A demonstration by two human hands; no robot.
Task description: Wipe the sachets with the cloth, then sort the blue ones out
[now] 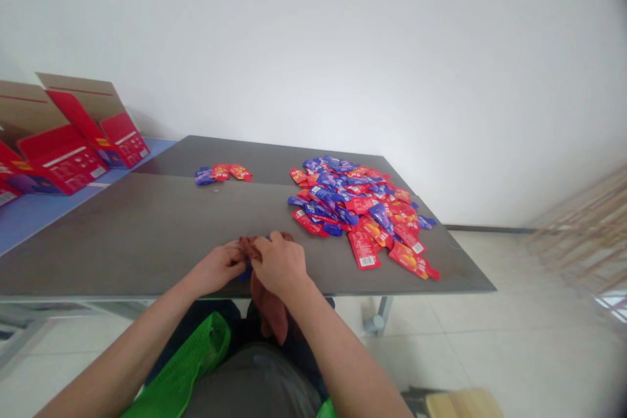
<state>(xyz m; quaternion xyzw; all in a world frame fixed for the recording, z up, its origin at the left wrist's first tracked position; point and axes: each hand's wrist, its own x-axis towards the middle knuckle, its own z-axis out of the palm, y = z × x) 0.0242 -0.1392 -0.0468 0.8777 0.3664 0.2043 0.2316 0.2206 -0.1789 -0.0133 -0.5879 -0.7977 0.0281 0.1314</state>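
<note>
Both of my hands meet at the front edge of the table. My left hand [218, 268] is closed, its fingertips pinching a limp, reddish-brown, cloth-like piece [268, 313] that hangs over the edge towards my lap. From the other side my right hand [280, 262] grips the same piece, its fingers bent over the upper part. What exactly the piece is, I cannot make out. A bit of a blue packet [245, 273] shows between the hands, mostly hidden. Beyond them lie a small purple-blue packet [204, 176] and two red-orange packets [221, 172].
A large heap of red and purple-blue packets [353, 199] covers the right part of the grey table [147, 222]. At the left, open red cardboard boxes [63, 160] stand on a blue surface [39, 215]. A white wall rises behind. A wooden stool [463, 405] is low right.
</note>
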